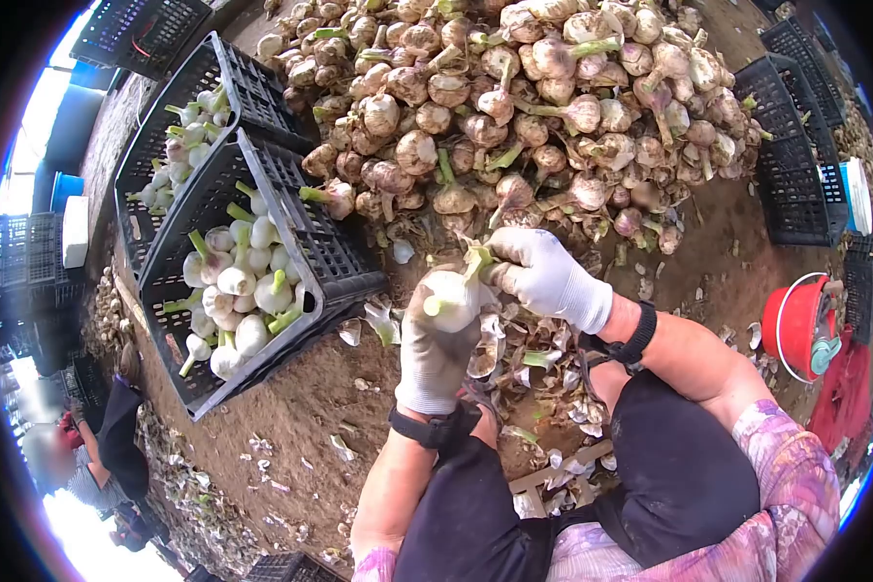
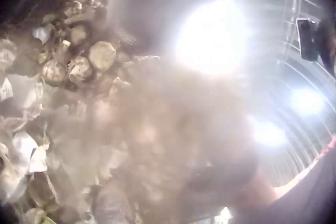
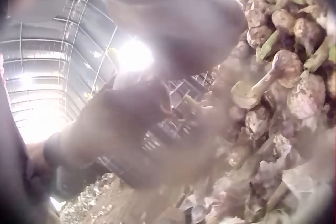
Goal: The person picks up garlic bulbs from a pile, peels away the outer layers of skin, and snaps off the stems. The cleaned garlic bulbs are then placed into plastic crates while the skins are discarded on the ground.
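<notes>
In the head view my gloved left hand (image 1: pixel 431 349) grips a white garlic bulb (image 1: pixel 453 299), its cut green stem stub facing up. My gloved right hand (image 1: pixel 543 275) pinches the leafy skin at the bulb's upper right side. Both hands hang above scattered peelings, in front of a big heap of unpeeled garlic (image 1: pixel 417 152). The right wrist view shows the left hand (image 3: pixel 123 119) beyond the blurred right glove (image 3: pixel 173 19). Blur and glare hide most of the left wrist view.
Black crates (image 1: pixel 322 254) with cleaned white bulbs (image 1: pixel 251 331) stand at the left. Several black crates (image 1: pixel 784 155) and a red bucket (image 1: pixel 792 325) are at the right. Another person (image 1: pixel 85 468) is at the lower left. Peelings litter the ground between my feet.
</notes>
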### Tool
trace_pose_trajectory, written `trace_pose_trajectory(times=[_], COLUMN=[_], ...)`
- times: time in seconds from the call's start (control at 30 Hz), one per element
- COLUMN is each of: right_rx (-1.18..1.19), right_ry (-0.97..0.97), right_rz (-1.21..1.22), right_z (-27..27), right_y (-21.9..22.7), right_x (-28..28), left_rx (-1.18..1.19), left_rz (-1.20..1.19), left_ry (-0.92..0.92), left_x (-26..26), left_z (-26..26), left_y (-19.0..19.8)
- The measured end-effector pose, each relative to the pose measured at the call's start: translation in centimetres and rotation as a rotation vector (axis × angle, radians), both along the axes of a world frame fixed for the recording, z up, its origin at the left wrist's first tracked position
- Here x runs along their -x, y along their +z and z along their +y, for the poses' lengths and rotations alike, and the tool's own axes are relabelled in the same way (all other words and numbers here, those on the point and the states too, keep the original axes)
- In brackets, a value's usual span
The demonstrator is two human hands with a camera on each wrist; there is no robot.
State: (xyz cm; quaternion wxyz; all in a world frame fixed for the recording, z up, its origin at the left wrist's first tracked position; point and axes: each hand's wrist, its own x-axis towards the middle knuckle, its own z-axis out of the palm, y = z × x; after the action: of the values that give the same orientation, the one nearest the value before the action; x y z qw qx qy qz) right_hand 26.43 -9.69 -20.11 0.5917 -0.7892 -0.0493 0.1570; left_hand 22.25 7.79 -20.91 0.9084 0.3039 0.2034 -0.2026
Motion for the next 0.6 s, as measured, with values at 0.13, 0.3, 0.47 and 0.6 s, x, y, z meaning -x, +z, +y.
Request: trace_pose_trajectory(times=[0.13,0.3,0.47,0.6], right_rx=[0.189,0.474,0.894,0.274], right_ry=[-0.131,-0.275,0.824,0.558], right_rz=[-0.186,-0.299,0.190,0.157], right_z=[0.4,-1.1,-3.4,-2.6], right_y=[-2.5,-6.6,-4.6,-0.1], right_x=[-0.6,-1.6,-1.8,1.5], left_rx=[0.150,0.143,0.029,-0.249], left_rz=[0.105,0.178,-0.020,-0.024], left_ry=[-0.083,-0.190,-0.382,-0.336], left_x=[0.7,1.0,0.9,0.8], left_z=[1.4,2.0,2.9,3.3], left_y=[-1.2,-0.7,0.8,0.4])
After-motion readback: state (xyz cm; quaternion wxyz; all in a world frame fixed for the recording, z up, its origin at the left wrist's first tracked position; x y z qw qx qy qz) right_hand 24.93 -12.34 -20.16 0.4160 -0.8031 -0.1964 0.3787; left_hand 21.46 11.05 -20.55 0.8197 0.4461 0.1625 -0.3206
